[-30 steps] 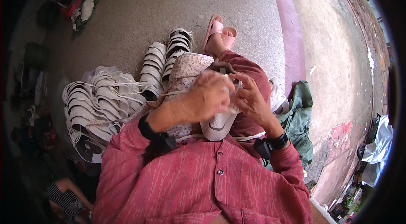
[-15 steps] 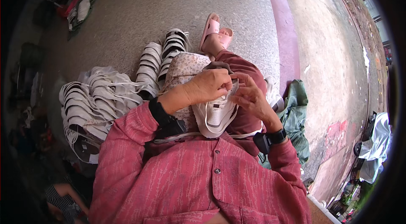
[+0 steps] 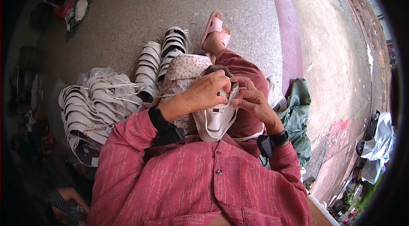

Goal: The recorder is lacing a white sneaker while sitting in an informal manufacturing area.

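Observation:
On my lap lies a white shoe upper (image 3: 215, 120), its rounded toe toward my body and its dark collar (image 3: 216, 70) toward my knees. A white lace hangs in a loop along its side. My left hand (image 3: 207, 91) is closed on the left side of the lace opening, fingers curled inward. From the right, my right hand (image 3: 250, 99) pinches the other edge, near the eyelets. The fingertips of both hands almost meet, and they hide whether a lace end is between them. Beneath the upper is a flowered cloth (image 3: 181, 70) over my left leg.
Nested stacks of white shoe uppers with loose laces (image 3: 100, 102) lie at left. Two more stacks (image 3: 149, 66) stand beside the cloth. Green fabric (image 3: 299, 119) and another pale shoe piece (image 3: 276, 94) are at right. A person's arm (image 3: 74, 196) shows at lower left.
My left hand has drawn slightly back toward me, leaving more of the dark collar visible. The right fingers have curled closer into a pinch. The upper stays on my lap.

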Tool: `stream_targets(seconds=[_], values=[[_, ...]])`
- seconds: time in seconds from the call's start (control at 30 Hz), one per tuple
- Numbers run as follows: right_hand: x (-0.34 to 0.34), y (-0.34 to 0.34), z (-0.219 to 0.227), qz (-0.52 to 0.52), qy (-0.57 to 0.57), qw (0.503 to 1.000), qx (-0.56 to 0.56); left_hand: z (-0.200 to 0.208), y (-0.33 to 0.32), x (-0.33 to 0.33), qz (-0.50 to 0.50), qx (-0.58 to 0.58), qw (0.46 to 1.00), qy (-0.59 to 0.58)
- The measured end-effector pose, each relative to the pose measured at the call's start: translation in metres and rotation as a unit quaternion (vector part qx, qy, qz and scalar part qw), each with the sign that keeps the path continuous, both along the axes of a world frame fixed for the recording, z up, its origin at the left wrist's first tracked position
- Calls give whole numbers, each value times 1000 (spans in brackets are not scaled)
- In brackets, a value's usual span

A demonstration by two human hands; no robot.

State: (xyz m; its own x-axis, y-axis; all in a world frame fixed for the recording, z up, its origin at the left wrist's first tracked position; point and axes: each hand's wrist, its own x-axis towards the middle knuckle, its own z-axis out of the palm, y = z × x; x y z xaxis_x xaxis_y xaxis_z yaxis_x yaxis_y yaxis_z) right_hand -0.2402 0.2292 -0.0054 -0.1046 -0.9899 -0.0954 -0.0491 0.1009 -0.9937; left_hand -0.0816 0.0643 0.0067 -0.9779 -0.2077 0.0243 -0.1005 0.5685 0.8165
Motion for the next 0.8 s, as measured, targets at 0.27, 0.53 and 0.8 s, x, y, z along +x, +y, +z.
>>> stream_targets(seconds=[0.27, 0.53, 0.8], values=[[8, 3, -5, -9, 116, 993, -33, -7, 1, -2, -39, -34, 998, 30], [-8, -7, -12, -23, -10, 999, -29, -6, 6, -1, -7, -27, 998, 51], [-9, -13, -3, 8, 88, 996, -26, -6, -7, 0, -10, -9, 997, 74]])
